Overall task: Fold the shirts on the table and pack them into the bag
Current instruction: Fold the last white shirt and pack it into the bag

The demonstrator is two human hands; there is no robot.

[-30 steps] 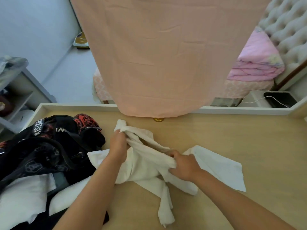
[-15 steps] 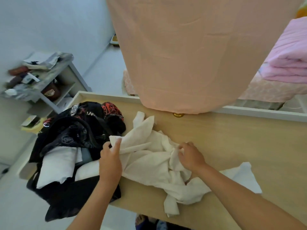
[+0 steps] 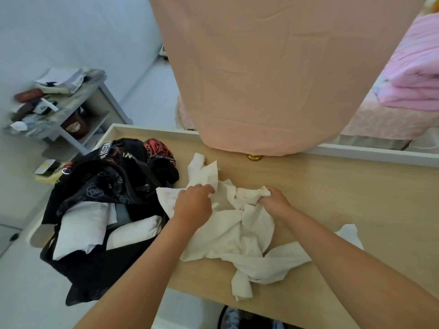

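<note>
1. Head view, position: the white shirt (image 3: 237, 233) is lying crumpled on the tabletop (image 3: 356, 198), just beside the open black bag (image 3: 102, 184) at the left end. One strip of the cloth is trailing toward the near edge.
2. Head view, hands: a raised fold at the shirt's left side is being pinched by the left hand (image 3: 193, 205), with its fingers (image 3: 206, 188) curled down onto the cloth. A bunched ridge at the far right side is being gripped by the right hand (image 3: 273, 201), with its fingers closed round the fabric.
3. Head view, handling: the shirt is judged to be light, soft and limp. No shape is being held by it, and creases are being formed wherever it is gathered. It is not judged to be fragile or slippery.
4. Head view, hold points: a flat spread is judged to be needed before folding. The shoulder seams or the hem corners are being recommended as hold points, not the bunched middle.
5. Head view, count:
   - One loose shirt is being counted on the tabletop. Whether the white piece (image 3: 349, 233) at the far right belongs to it cannot be told.
   - Two folded white bundles (image 3: 80, 226) are being counted inside the bag.
   - One bag and two hands are being counted.
</note>
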